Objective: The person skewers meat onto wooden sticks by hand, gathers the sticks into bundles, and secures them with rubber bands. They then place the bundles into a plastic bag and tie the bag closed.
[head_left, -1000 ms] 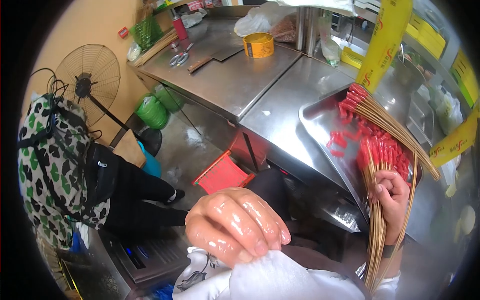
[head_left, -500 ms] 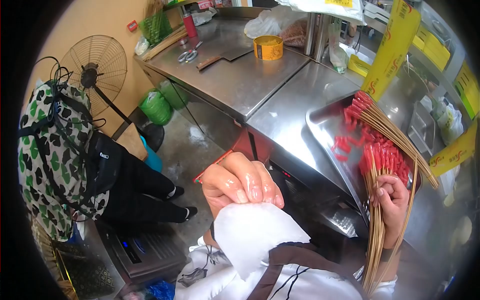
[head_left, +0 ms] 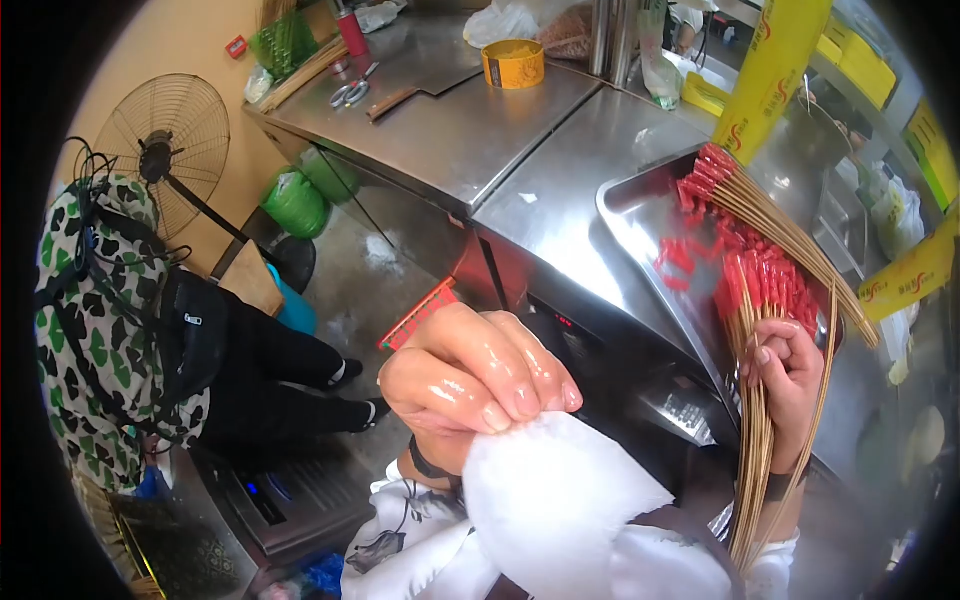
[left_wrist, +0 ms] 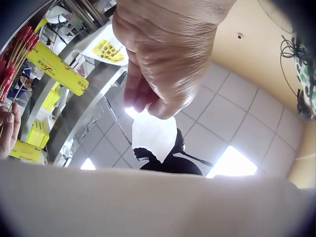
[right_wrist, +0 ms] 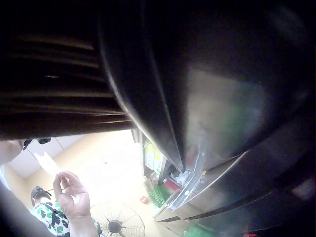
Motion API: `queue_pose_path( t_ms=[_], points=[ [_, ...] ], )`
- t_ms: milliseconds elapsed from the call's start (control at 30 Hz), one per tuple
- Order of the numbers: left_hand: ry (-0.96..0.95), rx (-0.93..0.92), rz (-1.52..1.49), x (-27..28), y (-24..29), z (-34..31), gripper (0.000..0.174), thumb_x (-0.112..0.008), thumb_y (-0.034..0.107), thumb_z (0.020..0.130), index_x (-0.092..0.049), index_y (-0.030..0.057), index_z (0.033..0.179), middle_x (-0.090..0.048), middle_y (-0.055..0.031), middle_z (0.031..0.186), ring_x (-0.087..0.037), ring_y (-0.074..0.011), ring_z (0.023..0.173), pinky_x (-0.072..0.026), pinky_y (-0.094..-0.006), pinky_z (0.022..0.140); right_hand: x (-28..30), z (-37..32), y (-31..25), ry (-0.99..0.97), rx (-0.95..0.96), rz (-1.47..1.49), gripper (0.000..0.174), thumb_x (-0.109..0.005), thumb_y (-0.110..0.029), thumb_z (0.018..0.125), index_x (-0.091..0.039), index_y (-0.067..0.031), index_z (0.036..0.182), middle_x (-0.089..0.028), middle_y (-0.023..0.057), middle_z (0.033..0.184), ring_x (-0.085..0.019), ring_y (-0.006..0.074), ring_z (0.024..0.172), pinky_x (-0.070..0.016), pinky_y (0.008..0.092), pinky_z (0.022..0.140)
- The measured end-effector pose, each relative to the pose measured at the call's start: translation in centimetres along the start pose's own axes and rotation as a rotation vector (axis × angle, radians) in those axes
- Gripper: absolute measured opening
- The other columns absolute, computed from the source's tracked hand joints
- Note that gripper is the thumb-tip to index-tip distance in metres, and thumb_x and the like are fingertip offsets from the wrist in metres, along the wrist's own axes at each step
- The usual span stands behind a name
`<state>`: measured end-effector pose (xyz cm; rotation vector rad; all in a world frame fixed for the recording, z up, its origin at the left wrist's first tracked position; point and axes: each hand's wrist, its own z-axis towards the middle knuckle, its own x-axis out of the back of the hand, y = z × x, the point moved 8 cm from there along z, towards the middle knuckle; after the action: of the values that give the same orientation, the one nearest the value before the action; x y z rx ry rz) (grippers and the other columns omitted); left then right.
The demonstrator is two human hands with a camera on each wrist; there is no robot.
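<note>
A stainless steel table (head_left: 450, 140) runs in two joined sections. On the far section lie a yellow round tin (head_left: 513, 63), a cleaver (head_left: 425, 92), scissors (head_left: 352, 91), a red can (head_left: 351, 35) and a bundle of plain skewers (head_left: 305, 75) at the back edge. On the near section sits a steel tray (head_left: 632, 205), with red-tipped skewers (head_left: 745, 205) fanned across it.

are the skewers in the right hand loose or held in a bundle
Bundled: the right hand grips the red-tipped bamboo skewers together, tips fanned over the steel tray.
</note>
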<state>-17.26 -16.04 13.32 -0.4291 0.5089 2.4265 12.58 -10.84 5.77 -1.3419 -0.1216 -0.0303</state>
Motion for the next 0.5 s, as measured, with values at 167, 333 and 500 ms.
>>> queue_pose_path(
  t_ms=[167, 333, 500],
  points=[
    [-0.126, -0.113, 0.154, -1.0, 0.5, 0.0, 0.019, -0.070, 0.001, 0.075, -0.054, -0.0028, 0.082, -0.057, -0.0185, 0.082, -0.061, -0.0286, 0.072, -0.0576, -0.0413, 0.060, 0.2, 0.1, 0.3, -0.009, 0.007, 0.012, 0.020, -0.058, -0.001, 0.083, -0.055, 0.0039, 0.103, -0.055, 0.0026, 0.065, -0.053, 0.0092, 0.056, -0.0426, 0.0208, 0.056],
    [-0.447, -0.081, 0.505, -2.6, 1.1, 0.3, 0.015, -0.062, 0.011, 0.080, -0.048, 0.0039, 0.082, -0.047, -0.0117, 0.088, -0.055, -0.0264, 0.078, -0.0563, -0.0395, 0.066, 0.3, -0.1, 0.3, -0.002, -0.019, -0.005, 0.021, -0.058, 0.000, 0.083, -0.055, 0.0042, 0.103, -0.056, 0.0029, 0.066, -0.053, 0.0086, 0.056, -0.0421, 0.0202, 0.055],
    [-0.385, -0.143, 0.619, -2.8, 1.3, -0.1, 0.014, -0.062, 0.011, 0.079, -0.048, 0.0085, 0.080, -0.046, -0.0081, 0.085, -0.052, -0.0229, 0.075, -0.0550, -0.0360, 0.062, 0.4, 0.0, 0.2, -0.023, 0.025, -0.029, 0.021, -0.057, 0.001, 0.083, -0.057, 0.0045, 0.103, -0.056, 0.0024, 0.065, -0.053, 0.0079, 0.056, -0.0426, 0.0198, 0.055]
  ],
)
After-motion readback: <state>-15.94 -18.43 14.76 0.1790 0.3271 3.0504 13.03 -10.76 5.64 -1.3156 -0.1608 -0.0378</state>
